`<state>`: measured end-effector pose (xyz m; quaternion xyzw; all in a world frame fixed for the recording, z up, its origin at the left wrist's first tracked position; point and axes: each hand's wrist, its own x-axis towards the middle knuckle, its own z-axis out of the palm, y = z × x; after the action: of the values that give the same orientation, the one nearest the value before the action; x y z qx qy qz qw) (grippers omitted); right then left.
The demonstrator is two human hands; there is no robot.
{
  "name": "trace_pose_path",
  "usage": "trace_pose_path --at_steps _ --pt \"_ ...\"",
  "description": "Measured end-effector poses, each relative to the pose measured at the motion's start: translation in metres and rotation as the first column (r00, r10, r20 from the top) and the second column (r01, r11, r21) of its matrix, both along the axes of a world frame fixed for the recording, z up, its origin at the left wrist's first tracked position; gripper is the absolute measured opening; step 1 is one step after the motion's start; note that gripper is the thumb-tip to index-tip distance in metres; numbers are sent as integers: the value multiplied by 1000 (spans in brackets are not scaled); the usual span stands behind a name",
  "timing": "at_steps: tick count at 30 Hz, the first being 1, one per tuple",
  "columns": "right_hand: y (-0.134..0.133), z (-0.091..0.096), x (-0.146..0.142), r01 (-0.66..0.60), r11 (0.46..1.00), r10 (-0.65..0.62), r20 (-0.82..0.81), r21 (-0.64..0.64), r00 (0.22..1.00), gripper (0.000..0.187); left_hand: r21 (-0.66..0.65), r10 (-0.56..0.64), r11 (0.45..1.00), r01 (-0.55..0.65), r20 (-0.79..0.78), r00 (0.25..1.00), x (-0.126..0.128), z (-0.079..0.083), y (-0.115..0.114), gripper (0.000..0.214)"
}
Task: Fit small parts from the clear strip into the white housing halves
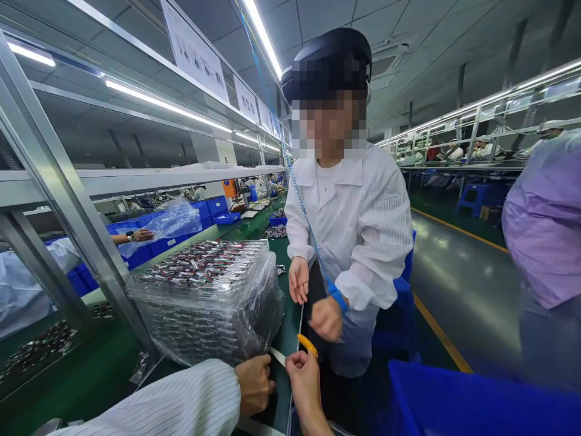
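Observation:
My left hand [256, 384], below a striped white sleeve, is closed by the near lower corner of a film-wrapped stack of clear trays [195, 327]. Whatever its curled fingers hold is hidden. Just right of it, my right hand [303, 378] pinches a narrow white strip [278, 356], which stretches toward the stack's base beside my left hand. An orange, finger-shaped piece [307, 345], like a finger cot, shows at the top of my right hand. Small metallic parts with red and green bits [204, 263] fill the top tray in rows.
A co-worker [349, 206] in a striped white coat faces me across the corner, wearing a blue wrist strap [336, 295]. Blue bins [454, 399] stand lower right. A metal post [77, 194] rises at left. Another person's hand [144, 235] touches clear film beyond it.

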<state>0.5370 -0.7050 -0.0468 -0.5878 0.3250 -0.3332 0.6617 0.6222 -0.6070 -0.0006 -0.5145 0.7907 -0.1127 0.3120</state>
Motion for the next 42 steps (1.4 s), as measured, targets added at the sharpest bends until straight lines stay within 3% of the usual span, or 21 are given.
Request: trace_pose_path --at_steps 17,30,35,42 --pt "8 -4 6 85 995 -85 7 -52 996 23 65 -8 998 11 -50 999 -1 7 1 21" --pt "5 -7 5 7 999 -7 4 -41 1000 21 69 -13 997 18 -75 997 1 11 1 21" --pt "8 -5 8 16 999 -17 -14 -51 1000 18 28 -64 997 67 -87 994 2 14 2 22" --pt "15 0 4 108 988 -115 -61 -113 991 17 -136 -148 981 139 -64 987 6 7 8 12"
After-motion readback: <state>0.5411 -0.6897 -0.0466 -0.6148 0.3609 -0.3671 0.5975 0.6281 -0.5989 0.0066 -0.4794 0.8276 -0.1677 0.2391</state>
